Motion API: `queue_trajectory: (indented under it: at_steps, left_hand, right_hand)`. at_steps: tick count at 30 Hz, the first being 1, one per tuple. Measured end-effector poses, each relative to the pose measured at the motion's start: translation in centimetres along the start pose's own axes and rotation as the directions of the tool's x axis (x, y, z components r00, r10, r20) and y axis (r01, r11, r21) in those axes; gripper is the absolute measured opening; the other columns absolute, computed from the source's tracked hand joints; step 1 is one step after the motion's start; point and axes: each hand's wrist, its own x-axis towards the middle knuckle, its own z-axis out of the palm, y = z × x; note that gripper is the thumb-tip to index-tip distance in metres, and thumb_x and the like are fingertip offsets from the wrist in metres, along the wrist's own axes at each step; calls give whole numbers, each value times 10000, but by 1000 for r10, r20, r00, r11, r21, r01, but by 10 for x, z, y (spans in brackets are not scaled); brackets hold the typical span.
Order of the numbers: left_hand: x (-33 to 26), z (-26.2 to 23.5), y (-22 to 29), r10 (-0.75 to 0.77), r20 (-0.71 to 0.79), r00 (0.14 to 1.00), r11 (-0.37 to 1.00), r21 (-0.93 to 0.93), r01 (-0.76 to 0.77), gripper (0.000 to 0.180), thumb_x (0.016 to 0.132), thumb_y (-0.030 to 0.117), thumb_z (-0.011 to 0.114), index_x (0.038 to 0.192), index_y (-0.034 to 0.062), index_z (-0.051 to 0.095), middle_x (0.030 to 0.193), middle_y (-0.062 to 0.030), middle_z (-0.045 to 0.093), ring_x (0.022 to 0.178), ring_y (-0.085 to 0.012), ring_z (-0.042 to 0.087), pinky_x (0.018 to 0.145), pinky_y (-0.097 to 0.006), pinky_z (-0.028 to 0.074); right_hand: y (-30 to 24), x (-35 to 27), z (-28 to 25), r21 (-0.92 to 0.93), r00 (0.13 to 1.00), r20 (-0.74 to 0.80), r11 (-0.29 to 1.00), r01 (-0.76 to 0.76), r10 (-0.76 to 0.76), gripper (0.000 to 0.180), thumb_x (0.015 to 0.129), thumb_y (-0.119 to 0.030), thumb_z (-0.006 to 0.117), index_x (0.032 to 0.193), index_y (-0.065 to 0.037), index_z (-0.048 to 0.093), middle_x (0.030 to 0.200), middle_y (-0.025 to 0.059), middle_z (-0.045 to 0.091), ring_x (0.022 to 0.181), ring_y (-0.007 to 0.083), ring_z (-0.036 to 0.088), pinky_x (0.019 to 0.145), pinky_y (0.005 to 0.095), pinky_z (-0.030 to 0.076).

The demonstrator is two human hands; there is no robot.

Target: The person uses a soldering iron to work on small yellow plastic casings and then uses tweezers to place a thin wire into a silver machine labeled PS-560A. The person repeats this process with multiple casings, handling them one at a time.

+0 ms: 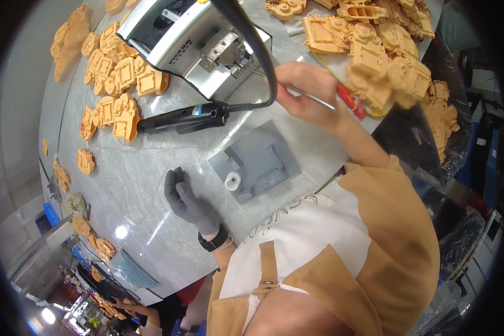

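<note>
My right hand (308,92), bare, is closed around a slim pair of metal tweezers (313,98). Their far tips reach to the metal outlet (238,59) of a white and black screw feeder (196,50). Grey glove on, my left hand (186,196) rests on the table with fingers loosely extended and nothing visible in it. Between my hands lies a grey fixture block (257,162) with a white round piece (232,180) at its left corner. Behind it a black electric screwdriver (185,119) lies on its side, its thick cord (252,39) looping up past the feeder.
Orange-yellow plastic housings (123,73) spread along the left side, and a larger heap of housings (369,50) stands at the right. A red-handled tool (350,101) lies beside my right wrist. A blue-grey foam piece (131,270) sits near the left table edge. Another person's arm (134,308) shows lower left.
</note>
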Motion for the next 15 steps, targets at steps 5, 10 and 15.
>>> queue_trajectory:
  at_steps: [5,10,15]
  left_hand:
    - [-1,0,0,12,-2,1000,1000,-12,-12,355,957,148,375,1235,-70,404,1184,-190,491,1109,-246,492,969,-372,411]
    - [5,1,10,-20,-59,998,999,-43,17,370,947,142,396,1245,-77,396,1191,-200,501,1121,-259,489,963,-371,400]
    - [59,21,78,649,244,720,684,227,-693,418,880,128,495,1223,-95,412,1203,-207,497,1102,-285,493,962,-362,371]
  right_hand:
    - [-2,2,2,21,999,-1,999,-44,44,134,702,60,657,708,-24,552,637,40,563,499,149,536,435,249,414]
    - [1,-3,3,14,1000,-2,1000,-22,22,124,713,46,658,736,-25,559,643,49,573,504,155,546,442,253,424]
    - [-9,-10,-10,46,980,-137,989,-140,145,104,747,18,657,764,-21,562,640,49,588,511,123,562,462,240,446]
